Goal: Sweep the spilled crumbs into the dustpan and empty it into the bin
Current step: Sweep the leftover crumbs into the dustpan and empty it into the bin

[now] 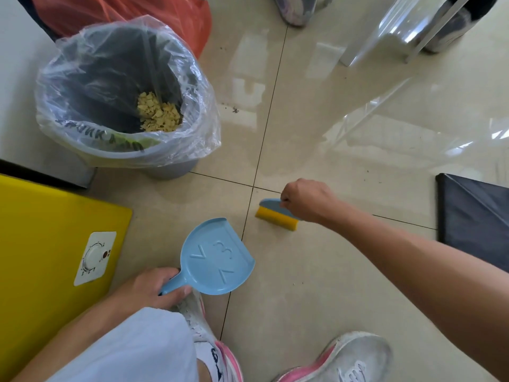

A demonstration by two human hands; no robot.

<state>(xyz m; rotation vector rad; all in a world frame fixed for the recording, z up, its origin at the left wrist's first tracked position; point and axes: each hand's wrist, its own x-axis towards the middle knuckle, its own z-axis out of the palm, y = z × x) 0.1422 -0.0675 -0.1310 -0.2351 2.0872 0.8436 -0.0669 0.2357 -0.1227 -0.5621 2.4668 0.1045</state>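
A light blue dustpan [217,257] hangs just above the beige tiled floor, its pan bare, with my left hand [150,288] closed around its handle. To its right, my right hand [307,199] grips a small brush [276,215] with a blue back and yellow bristles that touch the floor. A grey bin [176,164] lined with a clear plastic bag [201,106] stands at the upper left. Pale yellow crumbs [159,113] lie in a heap at its bottom.
A yellow appliance [49,244] with a white dial stands at the left. An orange bag [165,15] lies behind the bin. A dark folded object [473,216] sits at the right edge, and clear chair legs [385,37] stand at the upper right. My shoes [358,357] are below. Dark specks [235,109] dot the floor.
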